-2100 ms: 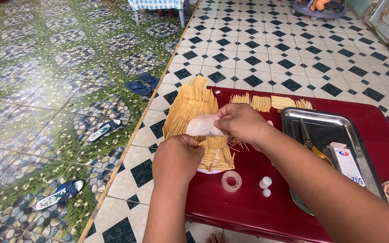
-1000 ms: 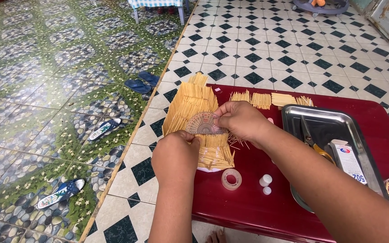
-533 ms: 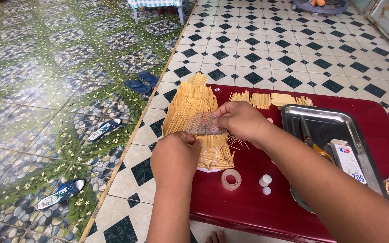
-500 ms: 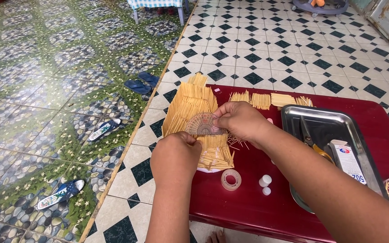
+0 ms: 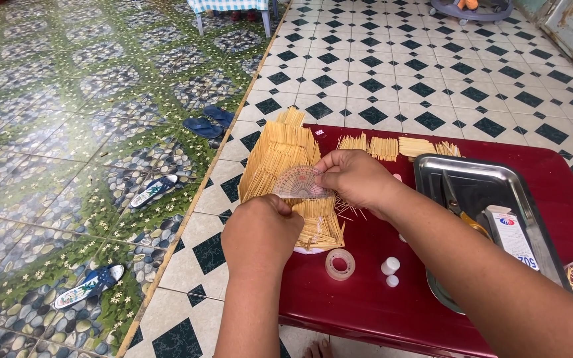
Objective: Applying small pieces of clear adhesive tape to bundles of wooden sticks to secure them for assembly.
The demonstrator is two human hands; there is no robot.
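Note:
A model roof made of pale wooden sticks (image 5: 278,154) stands on the left end of a red table (image 5: 379,298). Both hands hold a clear half-round protractor (image 5: 298,183) flat against the model's sloped face. My left hand (image 5: 262,227) pinches its lower left edge. My right hand (image 5: 353,178) grips its right end with fingers and thumb. Loose sticks (image 5: 346,207) lie under my right hand.
A steel tray (image 5: 479,179) at right holds scissors (image 5: 457,204) and a small white box (image 5: 513,237). A tape roll (image 5: 340,264) and two white caps (image 5: 389,270) lie near the front edge. Bundles of sticks (image 5: 395,146) line the back. Sandals (image 5: 207,122) lie on the floor.
The protractor has tilted up from lying flat to standing against the stick roof. Both hands stay in nearly the same place.

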